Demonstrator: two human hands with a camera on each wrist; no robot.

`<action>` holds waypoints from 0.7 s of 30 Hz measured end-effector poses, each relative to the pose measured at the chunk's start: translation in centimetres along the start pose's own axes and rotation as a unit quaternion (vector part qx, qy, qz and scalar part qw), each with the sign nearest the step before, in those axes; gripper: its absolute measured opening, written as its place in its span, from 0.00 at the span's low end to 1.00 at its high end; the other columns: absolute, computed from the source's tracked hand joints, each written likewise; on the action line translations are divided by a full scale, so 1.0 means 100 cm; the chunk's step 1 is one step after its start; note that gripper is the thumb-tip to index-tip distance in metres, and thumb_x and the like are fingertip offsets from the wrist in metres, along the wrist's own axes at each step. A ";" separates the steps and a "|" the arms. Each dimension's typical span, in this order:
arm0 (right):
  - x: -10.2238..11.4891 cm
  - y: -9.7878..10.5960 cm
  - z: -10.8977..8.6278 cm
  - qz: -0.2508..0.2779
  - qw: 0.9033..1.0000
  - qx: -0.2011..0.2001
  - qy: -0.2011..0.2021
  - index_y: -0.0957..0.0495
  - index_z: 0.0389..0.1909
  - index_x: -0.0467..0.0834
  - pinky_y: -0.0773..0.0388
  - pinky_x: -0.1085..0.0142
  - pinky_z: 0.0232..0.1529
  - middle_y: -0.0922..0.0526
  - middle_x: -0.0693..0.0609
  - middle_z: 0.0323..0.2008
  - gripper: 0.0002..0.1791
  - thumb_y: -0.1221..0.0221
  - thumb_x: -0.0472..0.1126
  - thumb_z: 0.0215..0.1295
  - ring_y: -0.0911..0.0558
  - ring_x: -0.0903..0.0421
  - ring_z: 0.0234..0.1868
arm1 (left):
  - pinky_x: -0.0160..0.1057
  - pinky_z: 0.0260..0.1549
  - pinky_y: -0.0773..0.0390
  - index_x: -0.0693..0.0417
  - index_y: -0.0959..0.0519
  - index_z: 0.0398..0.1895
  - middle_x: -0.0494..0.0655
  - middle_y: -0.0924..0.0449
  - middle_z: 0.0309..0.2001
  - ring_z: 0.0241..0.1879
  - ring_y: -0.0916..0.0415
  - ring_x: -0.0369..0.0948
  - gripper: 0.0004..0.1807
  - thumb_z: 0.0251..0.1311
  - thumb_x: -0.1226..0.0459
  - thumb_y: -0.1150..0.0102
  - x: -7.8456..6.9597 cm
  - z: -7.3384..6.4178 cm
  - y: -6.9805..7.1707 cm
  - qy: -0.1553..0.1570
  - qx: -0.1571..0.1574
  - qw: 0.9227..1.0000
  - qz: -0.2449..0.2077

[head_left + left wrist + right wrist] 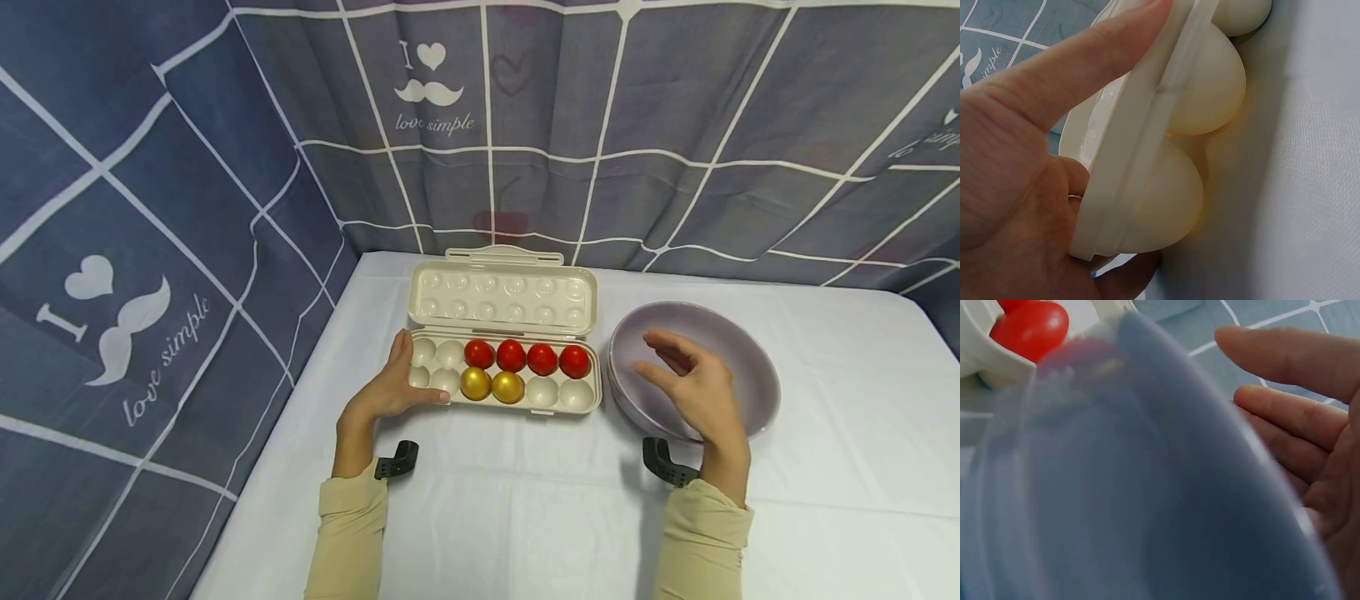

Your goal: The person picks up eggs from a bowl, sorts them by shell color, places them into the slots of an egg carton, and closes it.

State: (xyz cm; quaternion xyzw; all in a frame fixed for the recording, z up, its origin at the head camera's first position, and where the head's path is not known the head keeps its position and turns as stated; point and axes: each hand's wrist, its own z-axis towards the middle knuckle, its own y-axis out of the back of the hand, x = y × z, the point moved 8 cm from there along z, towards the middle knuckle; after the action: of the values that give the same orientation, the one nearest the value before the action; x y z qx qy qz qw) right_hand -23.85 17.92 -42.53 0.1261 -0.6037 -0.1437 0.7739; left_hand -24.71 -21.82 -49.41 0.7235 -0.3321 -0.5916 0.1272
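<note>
A cream plastic egg box (540, 404) lies with its lid (504, 292) folded back. Several red eggs (511, 356) fill the right part of its back row, and two gold eggs (491, 385) sit in the middle of the front row. At the box's left end, my left hand (386, 387) grips the rim, thumb along the front edge; the left wrist view shows this thumb (1085, 65) on the rim. Over a mauve bowl (738, 358), my right hand (697, 387) hovers with nothing in it, fingers loosely bent and thumb apart from them.
A white cloth (510, 508) covers the table. Dark checked curtains (555, 125) hang behind it and at the left. The mauve bowl stands close to the egg box's right end. A black camera mount (667, 467) juts from the right wrist.
</note>
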 end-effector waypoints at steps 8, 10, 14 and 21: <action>-0.009 0.019 -0.005 -0.034 0.999 -0.011 -0.018 0.23 0.56 0.29 0.28 0.76 0.54 0.17 0.50 0.50 0.25 0.31 0.34 0.59 0.22 0.69 0.52 | 0.57 0.70 0.66 0.63 0.75 0.76 0.58 0.85 0.76 0.75 0.82 0.52 0.71 0.49 0.54 0.25 0.001 0.000 0.000 0.003 0.001 1.000 -0.008; -0.012 0.025 -0.008 -0.042 0.998 -0.019 -0.033 0.22 0.56 0.30 0.28 0.78 0.52 0.17 0.51 0.50 0.25 0.30 0.36 0.59 0.22 0.69 0.51 | 0.57 0.70 0.66 0.63 0.75 0.76 0.58 0.85 0.76 0.75 0.82 0.52 0.72 0.49 0.54 0.25 0.001 -0.001 0.000 0.003 0.000 1.000 -0.008; -0.016 0.034 -0.012 -0.059 0.996 -0.026 -0.061 0.23 0.58 0.32 0.28 0.80 0.49 0.17 0.51 0.51 0.28 0.30 0.41 0.59 0.22 0.70 0.52 | 0.57 0.70 0.66 0.64 0.74 0.76 0.59 0.84 0.76 0.75 0.81 0.52 0.72 0.48 0.53 0.24 0.000 -0.001 0.001 0.001 -0.002 1.000 -0.001; -0.019 0.044 -0.017 -0.099 0.993 -0.020 -0.064 0.24 0.59 0.30 0.30 0.83 0.49 0.19 0.42 0.52 0.29 0.30 0.41 0.59 0.23 0.67 0.51 | 0.57 0.70 0.66 0.64 0.74 0.76 0.59 0.84 0.76 0.75 0.81 0.52 0.72 0.48 0.53 0.24 0.000 0.000 0.001 -0.001 -0.001 1.000 -0.003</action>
State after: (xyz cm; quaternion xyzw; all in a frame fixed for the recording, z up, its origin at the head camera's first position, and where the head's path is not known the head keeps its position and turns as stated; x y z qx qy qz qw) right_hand -22.32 22.69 -43.01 0.1604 -0.6336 -0.2394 0.7180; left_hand -24.71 -21.91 -49.33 0.7234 -0.3299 -0.5933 0.1258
